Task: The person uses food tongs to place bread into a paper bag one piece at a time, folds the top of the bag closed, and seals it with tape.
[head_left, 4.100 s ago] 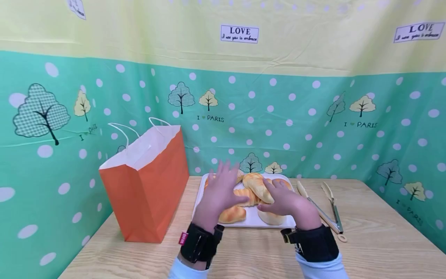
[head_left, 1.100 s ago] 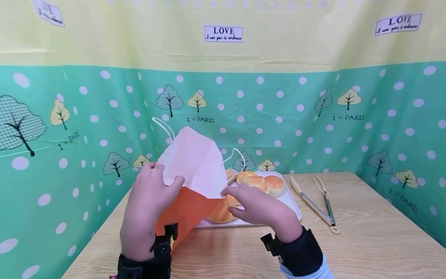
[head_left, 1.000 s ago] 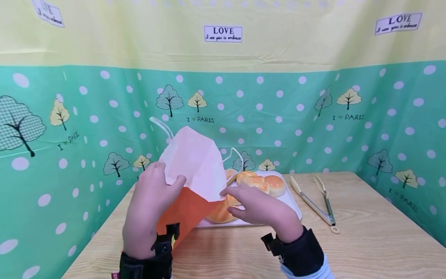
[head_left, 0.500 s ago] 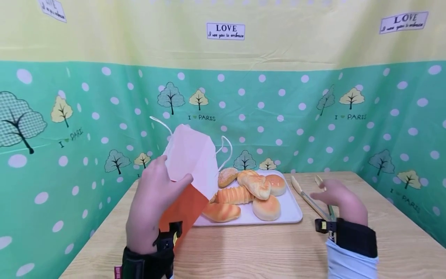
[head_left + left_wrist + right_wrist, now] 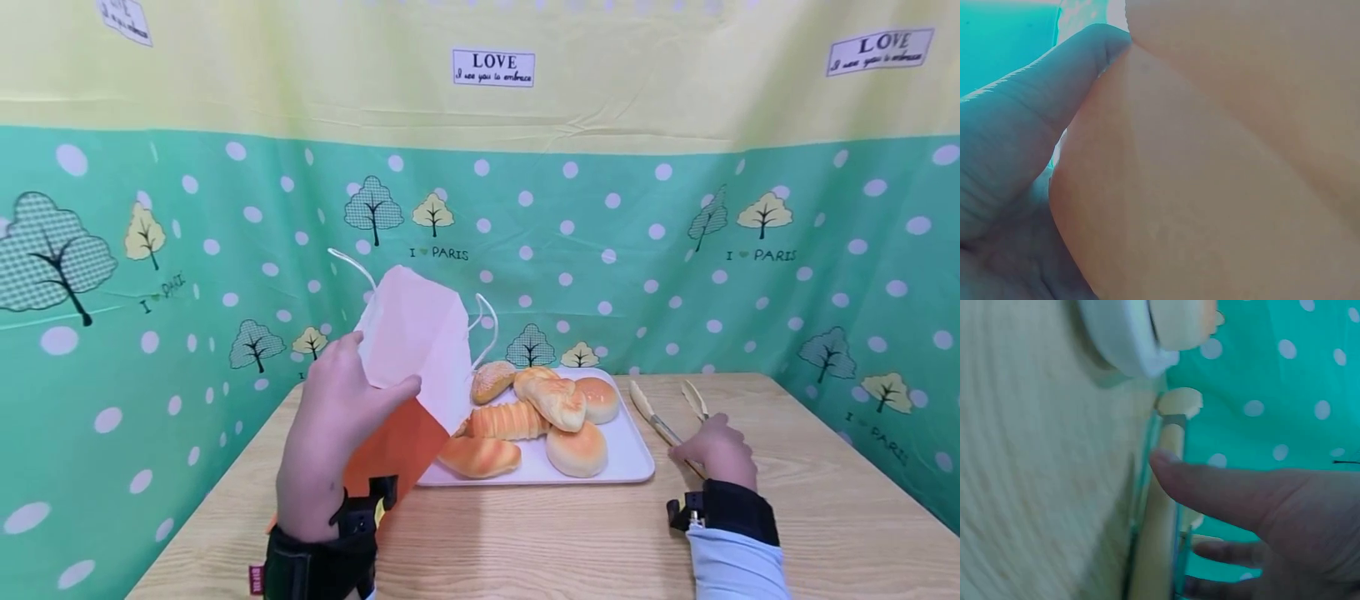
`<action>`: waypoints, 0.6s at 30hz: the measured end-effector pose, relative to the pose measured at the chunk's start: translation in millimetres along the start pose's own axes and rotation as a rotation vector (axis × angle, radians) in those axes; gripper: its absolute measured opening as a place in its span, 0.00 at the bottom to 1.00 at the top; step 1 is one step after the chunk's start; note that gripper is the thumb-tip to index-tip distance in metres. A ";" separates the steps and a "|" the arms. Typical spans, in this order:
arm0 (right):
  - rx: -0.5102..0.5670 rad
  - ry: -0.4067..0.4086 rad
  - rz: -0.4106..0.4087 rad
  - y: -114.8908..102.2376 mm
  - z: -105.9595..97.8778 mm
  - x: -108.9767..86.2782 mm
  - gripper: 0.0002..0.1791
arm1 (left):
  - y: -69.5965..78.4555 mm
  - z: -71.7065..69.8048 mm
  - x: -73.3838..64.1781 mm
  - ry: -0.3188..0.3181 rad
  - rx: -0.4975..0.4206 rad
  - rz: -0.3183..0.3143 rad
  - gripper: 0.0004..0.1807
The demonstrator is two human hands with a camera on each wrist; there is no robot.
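Note:
My left hand point(image 5: 330, 433) holds the orange paper bag point(image 5: 393, 450) by its top rim. The bag leans right with its white inside and two white cord handles showing. In the left wrist view, the thumb lies along the edge of the bag point(image 5: 1197, 187). My right hand point(image 5: 722, 452) is at the tongs point(image 5: 651, 408) lying spread on the table right of the tray. The right wrist view shows the thumb against one arm of the tongs point(image 5: 1157, 550) and fingers by the other arm. The hand covers the hinge end in the head view.
A white tray point(image 5: 626, 458) holds several breads, among them a ridged roll point(image 5: 506, 422) and a round bun point(image 5: 576, 450). The bag overlaps the tray's left side. A green and yellow curtain point(image 5: 600, 250) hangs behind and around the wooden table point(image 5: 525, 542).
Earlier the bag stood upright at left, both hands over the tray; then both hands were at its tilted mouth. My right hand has since left the bag and come down on the tongs.

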State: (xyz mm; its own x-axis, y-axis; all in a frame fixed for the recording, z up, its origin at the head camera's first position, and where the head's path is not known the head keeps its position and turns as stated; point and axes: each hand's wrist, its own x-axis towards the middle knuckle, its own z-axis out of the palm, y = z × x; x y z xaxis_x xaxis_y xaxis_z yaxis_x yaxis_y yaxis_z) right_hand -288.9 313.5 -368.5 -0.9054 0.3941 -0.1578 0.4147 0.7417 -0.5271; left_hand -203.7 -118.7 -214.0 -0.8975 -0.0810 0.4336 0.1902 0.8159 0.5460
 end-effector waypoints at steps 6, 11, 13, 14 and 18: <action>-0.014 0.001 0.005 -1.2 0.7 1.7 0.45 | 0.4 -1.0 0.3 -0.012 -0.013 0.001 0.47; -0.004 -0.015 -0.042 -4.3 -4.7 2.4 0.46 | 1.2 -1.3 0.4 -0.006 -0.028 0.004 0.47; 0.036 0.011 -0.043 -7.3 -5.6 1.2 0.48 | 1.0 -1.5 0.3 -0.002 -0.034 0.004 0.47; 0.053 0.031 -0.043 -9.5 -5.8 0.2 0.49 | 0.7 -1.6 0.3 0.001 -0.036 0.004 0.46; 0.103 0.080 -0.067 -22.4 -10.8 -7.9 0.52 | -0.3 -2.3 0.0 0.014 -0.040 0.004 0.46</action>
State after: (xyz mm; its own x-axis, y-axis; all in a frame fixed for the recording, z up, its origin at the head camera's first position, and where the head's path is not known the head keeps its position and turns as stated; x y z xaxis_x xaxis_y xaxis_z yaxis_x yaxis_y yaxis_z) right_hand -290.1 299.6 -346.4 -0.9190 0.3905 -0.0544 0.3383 0.7099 -0.6177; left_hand -202.8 -120.3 -212.5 -0.8909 -0.0864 0.4458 0.2095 0.7928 0.5723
